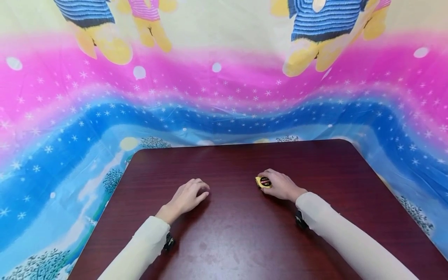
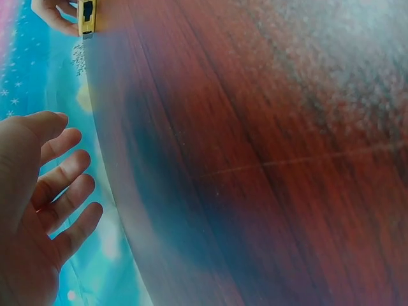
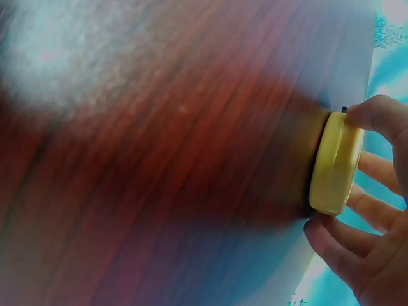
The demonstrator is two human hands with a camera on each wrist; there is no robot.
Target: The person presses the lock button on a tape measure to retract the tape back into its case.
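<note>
A yellow tape measure (image 1: 263, 181) with a round black label is at the tabletop, right of the middle. My right hand (image 1: 281, 186) grips its edges between thumb and fingers; in the right wrist view, the tape measure's smooth yellow side (image 3: 336, 164) faces the camera. Whether it touches the table or hangs just above it, I cannot tell. To the left, my left hand (image 1: 187, 196) holds nothing, its fingers loosely bent and spread over the table. The left wrist view catches the tape measure (image 2: 87, 18) at its top edge, with the left hand (image 2: 25, 236) well apart from it.
The dark reddish-brown wooden table (image 1: 224, 233) has rounded far corners. Behind it and along both sides hangs a cloth (image 1: 217, 93) printed with bears and snowflakes. A dark wrist device (image 1: 169, 242) shows under the left sleeve, another (image 1: 300, 220) under the right.
</note>
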